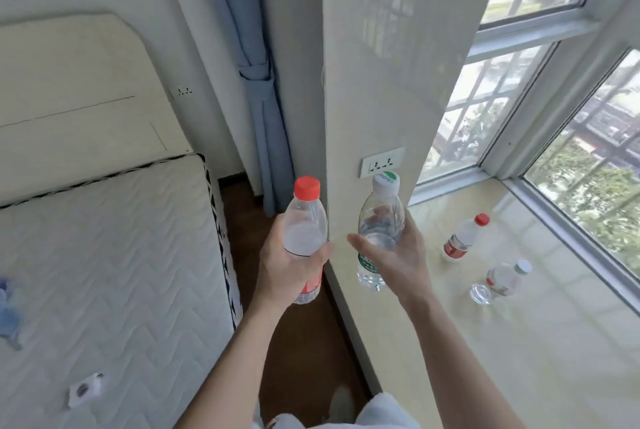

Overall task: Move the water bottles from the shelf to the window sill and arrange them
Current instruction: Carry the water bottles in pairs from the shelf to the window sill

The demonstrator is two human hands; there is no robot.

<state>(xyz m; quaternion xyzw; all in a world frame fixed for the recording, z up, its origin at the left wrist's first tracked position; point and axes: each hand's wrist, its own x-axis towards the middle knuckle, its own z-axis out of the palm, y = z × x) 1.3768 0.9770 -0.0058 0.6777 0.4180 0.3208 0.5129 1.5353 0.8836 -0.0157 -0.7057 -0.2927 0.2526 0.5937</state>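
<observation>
Two clear plastic bottles are held upright at the corner of the glossy cream window sill [485,342]: the left hand [287,265] grips a red-capped bottle [306,220], and the right hand [398,255] curls round a white-capped, green-labelled bottle [379,224]. Farther along the sill sit a red-labelled bottle [464,238] and a white-capped clear bottle [502,281].

Held upright: red-capped bottle [305,238] beside, white-capped bottle [380,227] above, the window sill [457,352].

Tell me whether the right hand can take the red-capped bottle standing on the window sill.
Probably not yet: the right hand holds a clear white-capped plastic bottle, so its grip is taken. Nothing blocks the red-capped plastic bottle on the pale sill.
</observation>
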